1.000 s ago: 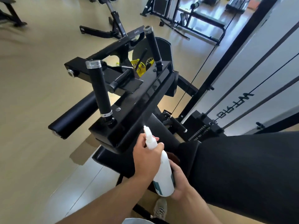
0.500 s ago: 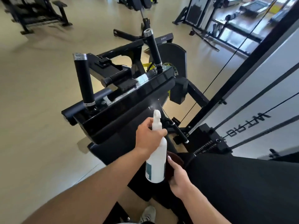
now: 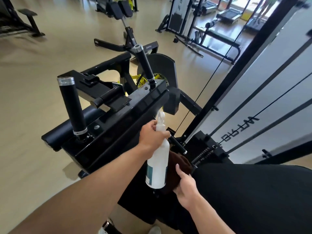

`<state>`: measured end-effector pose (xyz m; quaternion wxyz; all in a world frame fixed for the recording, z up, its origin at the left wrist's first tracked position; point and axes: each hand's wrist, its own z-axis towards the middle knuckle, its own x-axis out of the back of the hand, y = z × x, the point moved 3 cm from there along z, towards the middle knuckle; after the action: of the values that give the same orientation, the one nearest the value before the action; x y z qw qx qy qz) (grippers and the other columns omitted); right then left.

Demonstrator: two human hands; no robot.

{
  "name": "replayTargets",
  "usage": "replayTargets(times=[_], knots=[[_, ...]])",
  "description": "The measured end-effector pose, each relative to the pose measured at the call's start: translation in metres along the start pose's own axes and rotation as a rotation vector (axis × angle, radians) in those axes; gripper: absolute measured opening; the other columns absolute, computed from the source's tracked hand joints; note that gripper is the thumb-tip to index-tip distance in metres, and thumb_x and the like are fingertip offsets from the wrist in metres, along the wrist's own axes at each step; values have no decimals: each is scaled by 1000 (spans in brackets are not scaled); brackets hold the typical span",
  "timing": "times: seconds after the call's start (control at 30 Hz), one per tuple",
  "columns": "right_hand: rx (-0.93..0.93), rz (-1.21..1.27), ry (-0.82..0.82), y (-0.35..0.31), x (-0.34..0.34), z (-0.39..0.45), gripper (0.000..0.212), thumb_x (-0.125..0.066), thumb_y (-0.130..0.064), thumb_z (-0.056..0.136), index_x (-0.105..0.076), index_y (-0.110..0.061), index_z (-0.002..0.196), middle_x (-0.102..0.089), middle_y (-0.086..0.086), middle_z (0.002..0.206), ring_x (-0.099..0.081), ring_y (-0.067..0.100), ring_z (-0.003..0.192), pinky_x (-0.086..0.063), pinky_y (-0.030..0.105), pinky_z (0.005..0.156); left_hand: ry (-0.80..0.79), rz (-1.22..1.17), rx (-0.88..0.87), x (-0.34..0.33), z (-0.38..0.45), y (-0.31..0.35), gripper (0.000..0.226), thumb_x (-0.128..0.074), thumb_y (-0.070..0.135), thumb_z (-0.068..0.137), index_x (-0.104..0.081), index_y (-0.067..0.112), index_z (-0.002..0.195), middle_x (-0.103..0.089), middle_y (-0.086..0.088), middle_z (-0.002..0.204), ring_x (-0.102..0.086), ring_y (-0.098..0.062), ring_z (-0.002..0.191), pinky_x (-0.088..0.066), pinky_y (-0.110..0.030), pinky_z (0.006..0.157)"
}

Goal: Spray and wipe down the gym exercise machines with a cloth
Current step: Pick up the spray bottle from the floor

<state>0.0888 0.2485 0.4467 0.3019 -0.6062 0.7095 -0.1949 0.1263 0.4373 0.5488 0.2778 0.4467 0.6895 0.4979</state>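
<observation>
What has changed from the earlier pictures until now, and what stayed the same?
The left hand raised the white plastic spray bottle, so its nozzle now points at the glossy black machine frame. The same grip on the bottle stayed. The right hand still holds the dark brown cloth below.

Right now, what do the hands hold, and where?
Left hand grips the spray bottle at its neck, below the nozzle. Right hand holds the brown cloth from beneath.
</observation>
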Motion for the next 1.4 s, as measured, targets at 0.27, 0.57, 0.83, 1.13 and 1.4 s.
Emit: replayTargets(times=[0.27,0.57,0.83,1.13,1.4], knots=[[18,10,25,5,2,-5,36,-68,-25,99,-62,-16,133,-78,10,113,-74,32,107,-52,53,106,-52,-8,-58,-8,12,12,29,-81,10,74,-68,18,99,-68,1,88,-63,-15,76,-50,-30,67],[20,-50,42,4,5,0,33,-68,-25,99,-63,-14,130,-79,13,109,-75,35,103,-58,48,91,239,-49,22,18,-35,-40,23,-80,16,76,-65,24,93,-70,8,87,-68,-15,81,-57,-35,74],[-48,-180,-74,9,-24,4,37,-70,-27,98,-62,-13,131,-77,12,114,-71,32,106,-56,44,85,464,-132,141,45,-88,-94,41,-79,20,76,-64,30,113,-70,12,104,-67,-10,93,-55,-31,83],[-84,-397,-239,26,-59,-1,43,-73,-33,96,-63,-17,134,-79,9,110,-75,32,102,-59,42,80,686,-122,128,68,-133,-107,35,-79,17,80,-62,29,108,-66,15,99,-64,-8,89,-44,-16,68],[18,-376,-228,31,-87,-27,40,-64,-41,101,-57,-25,137,-72,1,108,-69,24,99,-57,44,89,762,-87,122,88,-164,-133,53,-71,17,87,-51,33,133,-75,12,97,-71,-16,94,-56,-39,90]])
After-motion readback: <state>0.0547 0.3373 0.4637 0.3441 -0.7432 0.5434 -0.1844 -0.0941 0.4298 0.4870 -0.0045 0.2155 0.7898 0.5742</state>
